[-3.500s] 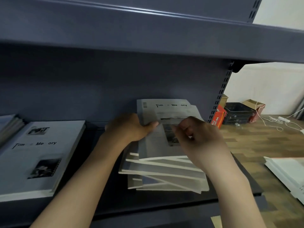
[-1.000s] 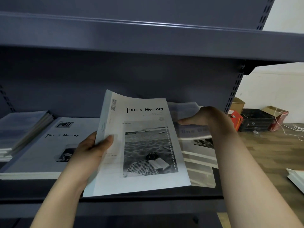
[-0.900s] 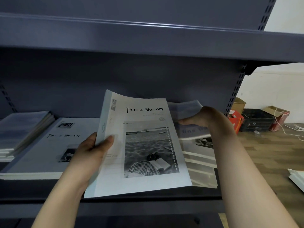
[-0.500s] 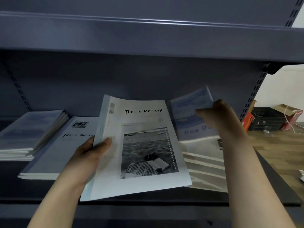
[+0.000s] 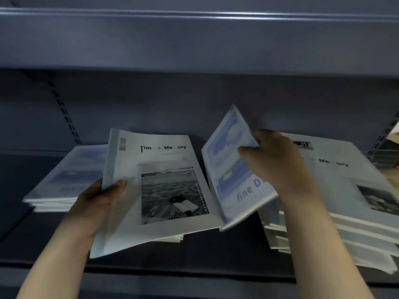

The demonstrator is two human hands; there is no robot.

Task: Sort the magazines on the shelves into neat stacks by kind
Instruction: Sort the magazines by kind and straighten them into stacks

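Head view: blurred left stack (image 5: 64,186) behind held magazine (image 5: 155,190).

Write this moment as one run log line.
left hand: holds Time & Memory magazine | right hand: lifts blue magazine | messy stack: unsorted

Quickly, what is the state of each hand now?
Left hand: holding the Time & Memory magazine.
Right hand: holding the blue magazine.
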